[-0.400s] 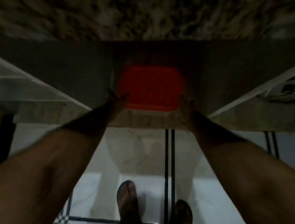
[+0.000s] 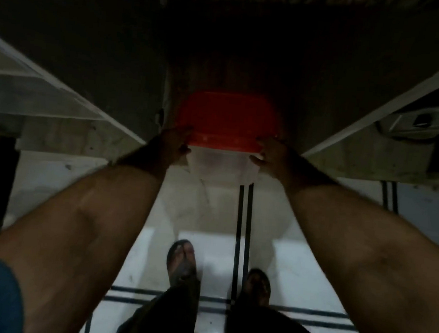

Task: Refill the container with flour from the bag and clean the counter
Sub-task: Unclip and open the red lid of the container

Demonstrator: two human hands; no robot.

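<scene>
A clear plastic container (image 2: 223, 165) with a red lid (image 2: 226, 119) sits halfway out of a dark cabinet opening below the counter. My left hand (image 2: 172, 146) grips its left side, thumb over the lid's edge. My right hand (image 2: 272, 155) grips its right side the same way. The container's front part hangs past the shelf's front edge, over the floor. Its contents cannot be made out in the dim light. No flour bag is in view.
Two cabinet doors stand swung out, the left door (image 2: 47, 92) and the right door (image 2: 377, 108), flanking my arms. A metal object (image 2: 424, 123) lies on a shelf at the right. My sandalled feet (image 2: 182, 261) stand on a white tiled floor with dark lines.
Both hands have drawn the container toward me, out of the cabinet. Its clear body now shows below the red lid, past the shelf edge.
</scene>
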